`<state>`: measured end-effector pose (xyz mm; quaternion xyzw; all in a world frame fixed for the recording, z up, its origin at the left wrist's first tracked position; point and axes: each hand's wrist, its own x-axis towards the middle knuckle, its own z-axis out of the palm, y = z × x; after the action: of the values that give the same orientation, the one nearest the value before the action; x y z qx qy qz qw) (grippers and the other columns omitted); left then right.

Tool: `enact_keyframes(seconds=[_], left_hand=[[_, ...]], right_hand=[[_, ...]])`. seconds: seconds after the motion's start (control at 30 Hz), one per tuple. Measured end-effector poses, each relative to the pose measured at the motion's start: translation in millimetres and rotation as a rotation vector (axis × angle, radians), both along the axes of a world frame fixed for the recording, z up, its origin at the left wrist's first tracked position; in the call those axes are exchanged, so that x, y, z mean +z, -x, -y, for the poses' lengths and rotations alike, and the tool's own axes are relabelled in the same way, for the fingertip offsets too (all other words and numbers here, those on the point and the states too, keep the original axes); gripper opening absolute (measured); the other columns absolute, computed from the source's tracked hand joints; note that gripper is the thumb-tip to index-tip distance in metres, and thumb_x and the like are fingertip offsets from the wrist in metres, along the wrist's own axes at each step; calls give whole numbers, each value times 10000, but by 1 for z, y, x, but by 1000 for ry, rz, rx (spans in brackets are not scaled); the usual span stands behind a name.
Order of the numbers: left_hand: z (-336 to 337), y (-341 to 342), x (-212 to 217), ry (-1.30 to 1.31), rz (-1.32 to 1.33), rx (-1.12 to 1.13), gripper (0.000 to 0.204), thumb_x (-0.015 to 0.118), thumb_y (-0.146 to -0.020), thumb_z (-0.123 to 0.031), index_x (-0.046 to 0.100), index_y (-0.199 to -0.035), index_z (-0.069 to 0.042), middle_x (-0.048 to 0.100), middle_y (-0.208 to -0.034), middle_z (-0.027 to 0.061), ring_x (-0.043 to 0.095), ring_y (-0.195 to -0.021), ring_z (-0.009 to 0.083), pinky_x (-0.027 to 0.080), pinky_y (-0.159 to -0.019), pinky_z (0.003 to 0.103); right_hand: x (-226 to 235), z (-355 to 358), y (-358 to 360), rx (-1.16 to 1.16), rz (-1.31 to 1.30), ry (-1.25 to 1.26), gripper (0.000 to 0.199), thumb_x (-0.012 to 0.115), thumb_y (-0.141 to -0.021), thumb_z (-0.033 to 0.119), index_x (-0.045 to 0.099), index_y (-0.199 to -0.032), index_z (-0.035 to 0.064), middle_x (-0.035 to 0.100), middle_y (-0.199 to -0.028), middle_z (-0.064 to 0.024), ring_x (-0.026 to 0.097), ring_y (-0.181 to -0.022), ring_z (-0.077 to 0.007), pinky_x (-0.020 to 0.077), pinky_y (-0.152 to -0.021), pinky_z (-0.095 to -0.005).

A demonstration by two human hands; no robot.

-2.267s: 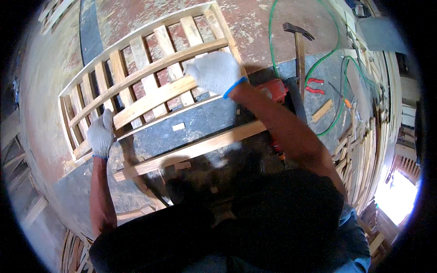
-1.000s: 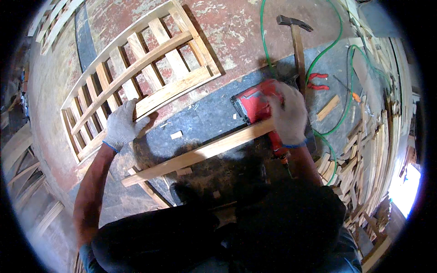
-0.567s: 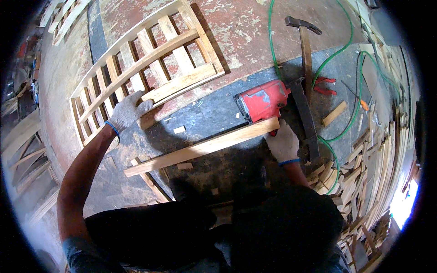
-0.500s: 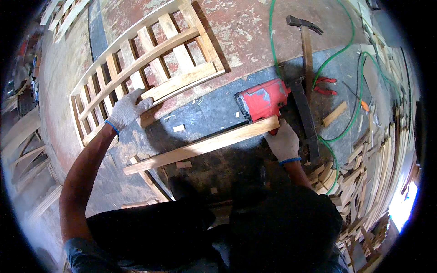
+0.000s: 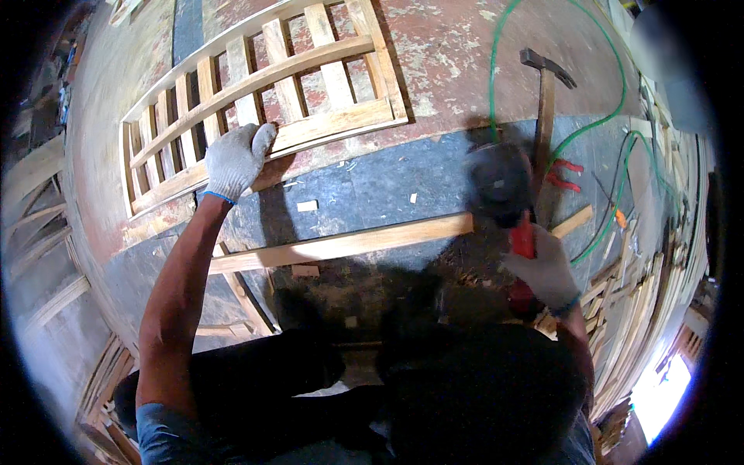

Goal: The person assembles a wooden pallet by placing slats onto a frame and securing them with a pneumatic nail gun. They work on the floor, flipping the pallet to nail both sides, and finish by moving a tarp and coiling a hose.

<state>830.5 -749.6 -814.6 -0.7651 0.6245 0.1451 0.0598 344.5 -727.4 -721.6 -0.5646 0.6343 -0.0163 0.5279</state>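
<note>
At the left, my gloved left hand (image 5: 235,163) closes over the near rail of a slatted wooden frame (image 5: 341,122) lying on the floor. Its fingertips are partly hidden behind the rail. My gloved right hand (image 5: 552,267) grips the red handle of a nail gun (image 5: 522,239), held up off the floor. The gun's dark round end is tipped toward the camera and blurred by motion. A loose wooden strip (image 5: 349,241) lies in front of me, its right end close to the gun.
A hammer (image 5: 545,108) and red-handled pliers (image 5: 566,175) lie beyond the gun. A green hose (image 5: 620,62) loops across the floor. A short wood piece (image 5: 572,222) sits near my right hand. Stacked wood strips (image 5: 643,310) line the right side.
My right hand has raised the nail gun from the floor beside the loose strip and turned it, moving right. My left hand stays at the frame's near rail. The view has shifted slightly.
</note>
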Motion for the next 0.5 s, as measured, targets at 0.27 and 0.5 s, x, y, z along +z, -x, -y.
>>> enact_keyframes(seconds=[0.27,0.5], left_hand=[[0,-1,-5,116,52,-18,582,404,-1003,-565,712,-842,-98,687,-771,200,680,-775,413,519,-707,514],[2,2,-9,195,51,-55,548,435,-997,-539,706,-836,-92,684,-797,197,673,-778,412,514,-715,504]], right_hand=[[18,-5,66,-399,216,5,416,682,-787,4,592,-1193,-2,692,-934,-96,678,-793,-215,552,-679,-340],[-17,22,-5,-592,691,4,250,577,-867,171,530,-1074,40,499,-707,-43,506,-566,-154,443,-531,-331]])
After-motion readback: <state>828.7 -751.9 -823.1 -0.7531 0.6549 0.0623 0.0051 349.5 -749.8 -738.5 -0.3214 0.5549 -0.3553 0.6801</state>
